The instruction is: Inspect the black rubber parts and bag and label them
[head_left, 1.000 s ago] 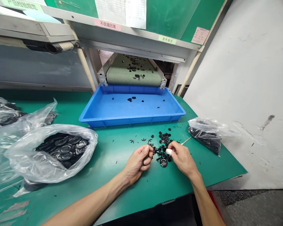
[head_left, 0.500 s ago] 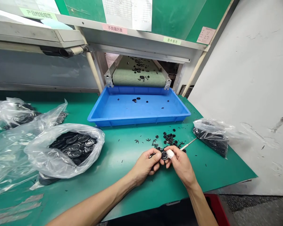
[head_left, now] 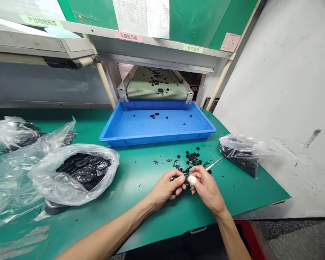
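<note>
My left hand (head_left: 171, 186) is closed around a small round black part (head_left: 187, 179), pinching it with thumb and forefinger. From the other side my right hand (head_left: 204, 186), with a white wrap on its thumb, closes on the same part and covers most of it. Just beyond the fingers lies a pile of small black pieces (head_left: 193, 159), some round and some spiky. A thin tool with a pale handle (head_left: 211, 164) rests behind my right hand. An open clear bag (head_left: 97, 187) at left holds many black ringed discs (head_left: 86, 169).
A blue tray (head_left: 157, 138) with a few black pieces stands below the end of a green conveyor belt (head_left: 157, 94) carrying more parts. At right sits a clear bag of black bits (head_left: 239, 155). Another filled bag (head_left: 18, 135) lies far left. A white wall borders the right side.
My right thumb has moved over the black part and now covers more of it. The whole view has shifted slightly; the part stays between both hands.
</note>
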### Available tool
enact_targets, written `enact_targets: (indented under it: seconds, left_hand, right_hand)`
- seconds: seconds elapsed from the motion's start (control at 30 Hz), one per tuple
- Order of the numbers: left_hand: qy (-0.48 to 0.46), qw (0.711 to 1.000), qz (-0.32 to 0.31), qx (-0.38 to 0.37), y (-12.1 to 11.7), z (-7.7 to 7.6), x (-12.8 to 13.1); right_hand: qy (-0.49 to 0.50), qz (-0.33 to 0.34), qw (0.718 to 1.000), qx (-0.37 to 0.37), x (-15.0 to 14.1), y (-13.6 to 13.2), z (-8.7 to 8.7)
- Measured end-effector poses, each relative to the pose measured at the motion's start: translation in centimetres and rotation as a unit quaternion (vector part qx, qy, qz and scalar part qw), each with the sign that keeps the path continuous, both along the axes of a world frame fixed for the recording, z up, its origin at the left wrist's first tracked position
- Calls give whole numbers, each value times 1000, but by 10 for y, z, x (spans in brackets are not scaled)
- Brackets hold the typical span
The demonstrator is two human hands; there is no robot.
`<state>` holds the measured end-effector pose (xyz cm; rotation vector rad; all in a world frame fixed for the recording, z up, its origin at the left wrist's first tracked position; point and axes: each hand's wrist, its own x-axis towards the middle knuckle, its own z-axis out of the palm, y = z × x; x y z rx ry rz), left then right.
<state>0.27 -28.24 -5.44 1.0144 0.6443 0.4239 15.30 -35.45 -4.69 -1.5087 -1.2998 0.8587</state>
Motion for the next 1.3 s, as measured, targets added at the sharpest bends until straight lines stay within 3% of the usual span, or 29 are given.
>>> enact_targets:
  seconds: [0.13,0.33,0.5,0.7,0.87,0.93,1.07,1.2,1.3]
  left_hand:
    - [0,1000,11,7,-2,1,0]
    - [-1,1000,-23,17,-2,1,1]
    - [1,1000,-19,7,-3,0,0]
    - [19,990,-54,126,-4,-1,-2]
    - [40,982,-73,168,-4,0,-2]
    - [48,980,-68,179,-6,-1,-1]
    - [7,995,-43,89,-4,-4,0]
    - [-67,995,58,-52,6,-5,-2]
    - [-103,982,97,-124,12,-4,-3]
  right_hand:
    - [-22,-58,998,13,-6,-2,-6]
    - [-74,16,996,50,-7,-2,-2]
    - [-69,3,998,9,-4,-2,0]
    - [-36,45,998,-29,5,-6,6]
    - [-114,32,992,36,6,-7,5]
    - [-104,18,994,31,4,-5,2]
    - [-23,-14,999,-26,12,0,-2]
    - [-204,-108,973,-2,29,-3,-5]
    - [-317,-107,942,36,32,-10,-9]
